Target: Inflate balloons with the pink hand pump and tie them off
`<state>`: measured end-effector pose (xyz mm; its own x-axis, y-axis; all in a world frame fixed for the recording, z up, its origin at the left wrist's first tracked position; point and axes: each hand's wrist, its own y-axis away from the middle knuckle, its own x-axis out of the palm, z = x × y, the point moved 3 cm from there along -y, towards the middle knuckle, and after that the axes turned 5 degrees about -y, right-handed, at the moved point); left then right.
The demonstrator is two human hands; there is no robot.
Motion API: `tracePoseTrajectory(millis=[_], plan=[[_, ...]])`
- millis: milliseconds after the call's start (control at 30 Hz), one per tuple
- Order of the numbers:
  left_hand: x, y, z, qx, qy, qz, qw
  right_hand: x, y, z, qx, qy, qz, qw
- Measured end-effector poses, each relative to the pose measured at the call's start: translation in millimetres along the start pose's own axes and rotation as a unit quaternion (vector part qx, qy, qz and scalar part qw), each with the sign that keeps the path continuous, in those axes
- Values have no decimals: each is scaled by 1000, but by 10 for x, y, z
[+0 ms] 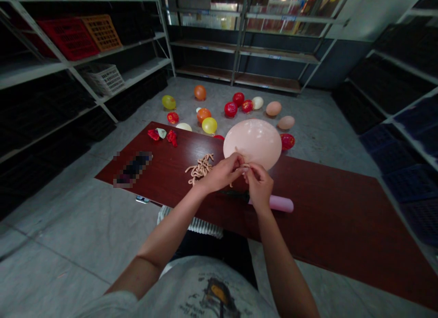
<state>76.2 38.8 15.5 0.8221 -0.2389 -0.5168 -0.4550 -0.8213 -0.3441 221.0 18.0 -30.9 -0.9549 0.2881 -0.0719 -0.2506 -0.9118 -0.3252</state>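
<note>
A large inflated pale pink balloon [253, 140] sits in front of me over the far side of the table, its neck end toward me. My left hand [224, 172] and my right hand [260, 183] meet at that end, fingers pinched closed on the balloon's neck. The neck itself is mostly hidden by my fingers. Left of my hands lies a heap of thin tan uninflated balloons [201, 168]. A pink cylinder of a balloon pump [281, 203] rests on the table by my right wrist, its other end partly covered by my hand.
The dark red table [342, 208] carries crumpled red and pale balloons [164, 135] and a blurred dark object [133, 168] on the left. Beyond it, several inflated balloons [209, 125] lie on the floor. Shelves with crates [68, 37] line the walls.
</note>
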Motion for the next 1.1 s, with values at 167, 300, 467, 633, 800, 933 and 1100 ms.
tracePoseTrajectory(millis=[167, 300, 467, 633, 800, 933, 1100], plan=[[47, 44, 14, -10, -12, -20, 1000, 49, 11, 9, 90, -148, 30, 984], [54, 52, 28, 4, -16, -37, 999, 78, 15, 20, 132, -225, 40, 965], [78, 61, 63, 4, -1, -87, 996, 110, 18, 20, 140, -273, 45, 951], [114, 89, 119, -27, -2, -171, 985, 153, 51, 37, 126, -225, 61, 964], [90, 98, 123, -52, -4, -247, 968, 146, 63, 156, 92, -163, 59, 981], [28, 107, 93, -57, 50, -286, 955, 85, 39, 222, 83, -115, 51, 989], [-3, 95, 158, -104, 229, -292, 923, 36, 36, 219, 65, -65, 53, 994]])
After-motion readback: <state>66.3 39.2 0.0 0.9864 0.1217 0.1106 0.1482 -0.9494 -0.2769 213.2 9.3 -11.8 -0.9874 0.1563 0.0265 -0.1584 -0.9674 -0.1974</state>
